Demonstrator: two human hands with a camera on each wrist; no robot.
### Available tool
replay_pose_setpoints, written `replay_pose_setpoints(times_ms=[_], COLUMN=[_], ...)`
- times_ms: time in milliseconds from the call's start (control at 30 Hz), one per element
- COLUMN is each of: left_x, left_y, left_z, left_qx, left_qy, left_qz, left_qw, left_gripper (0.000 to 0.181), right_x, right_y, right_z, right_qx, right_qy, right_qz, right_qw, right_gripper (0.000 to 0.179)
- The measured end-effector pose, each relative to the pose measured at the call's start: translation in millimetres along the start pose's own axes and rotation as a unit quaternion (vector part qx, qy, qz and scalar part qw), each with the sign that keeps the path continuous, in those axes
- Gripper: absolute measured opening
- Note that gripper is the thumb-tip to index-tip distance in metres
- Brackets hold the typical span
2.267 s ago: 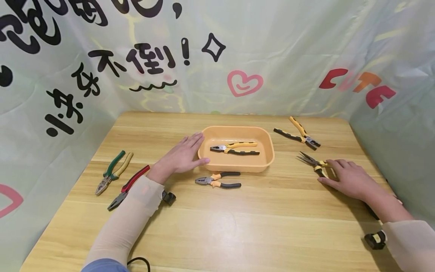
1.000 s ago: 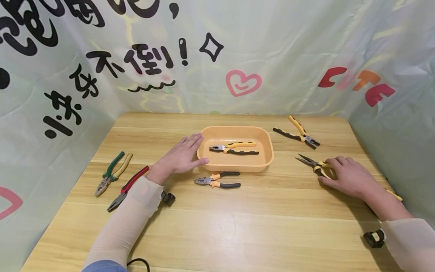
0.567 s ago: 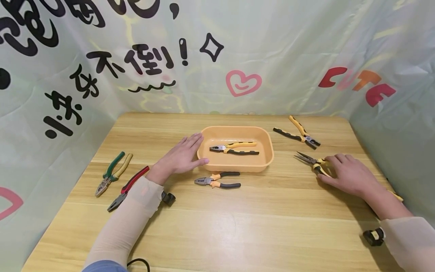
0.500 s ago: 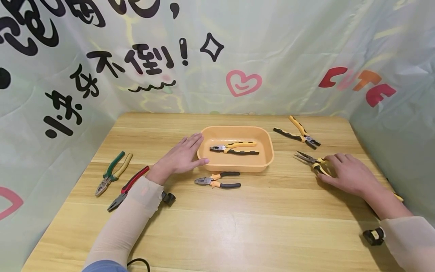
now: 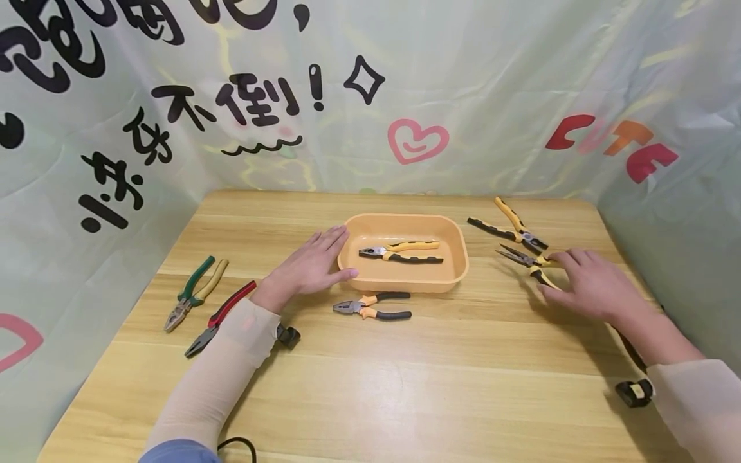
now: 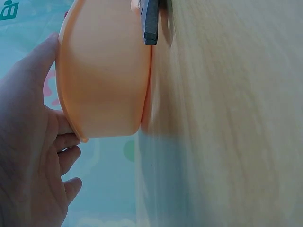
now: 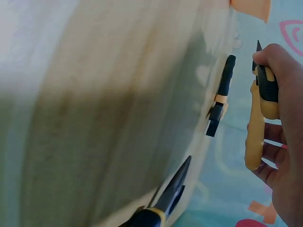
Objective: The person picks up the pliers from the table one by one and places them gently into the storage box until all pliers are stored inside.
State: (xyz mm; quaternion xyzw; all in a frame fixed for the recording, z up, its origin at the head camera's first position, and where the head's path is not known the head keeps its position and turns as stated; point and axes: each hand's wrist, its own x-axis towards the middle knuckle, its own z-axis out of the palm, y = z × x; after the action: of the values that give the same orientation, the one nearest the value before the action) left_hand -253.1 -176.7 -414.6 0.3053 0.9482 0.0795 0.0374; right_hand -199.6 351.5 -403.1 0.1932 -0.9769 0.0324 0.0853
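Closest in: 1 prs [image 7: 163, 203] partly hidden under R forearm, then red prs [image 5: 220, 319], green/yellow prs [image 5: 188, 299], orange/black prs [image 5: 361, 306]. Just 1 bin [image 5: 405, 285] w/ 1 boxed prs [image 5: 389, 253]; L hand [image 5: 303, 265] rests fingers straight on its rim. R hand [image 5: 590, 284] pinches needle-nose pliers [image 5: 529, 261] by handles, near far prs [image 5: 518, 235].

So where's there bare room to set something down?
The widest bare patch of table lies nearer than the black-and-orange pliers, between the sleeves. Another lies left of the tray, behind the left hand. It's crowded at right, where the right hand grips long-nosed pliers close by another pair.
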Motion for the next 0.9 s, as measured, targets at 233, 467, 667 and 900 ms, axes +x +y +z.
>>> replay_pose_setpoints(times_ms=[233,467,667,900], left_x=[0.8,1.4,1.2,1.6], left_y=[0.1,-0.7,0.0,-0.3], left_z=[0.3,0.1,-0.8,-0.4], left_qx=[0.001,0.005,0.003,0.005], left_qy=[0.001,0.001,-0.001,0.002], left_qz=[0.001,0.004,0.002,0.006], left_qw=[1.0000,1.0000,1.0000,1.0000], left_gripper=[0.100,0.100,0.100,0.100], right_x=[7.8,15.4,22.6,32.5], right_y=[-5,-10,-18,-30], right_z=[-8,-15,-25,-34], right_qx=[0.003,0.002,0.003,0.005], right_qy=[0.023,0.036,0.048,0.036], right_qz=[-0.030,-0.046,-0.046,-0.052], right_qw=[0.9993,0.9983,0.9978,0.9980], right_gripper=[0.065,0.064,0.063,0.066])
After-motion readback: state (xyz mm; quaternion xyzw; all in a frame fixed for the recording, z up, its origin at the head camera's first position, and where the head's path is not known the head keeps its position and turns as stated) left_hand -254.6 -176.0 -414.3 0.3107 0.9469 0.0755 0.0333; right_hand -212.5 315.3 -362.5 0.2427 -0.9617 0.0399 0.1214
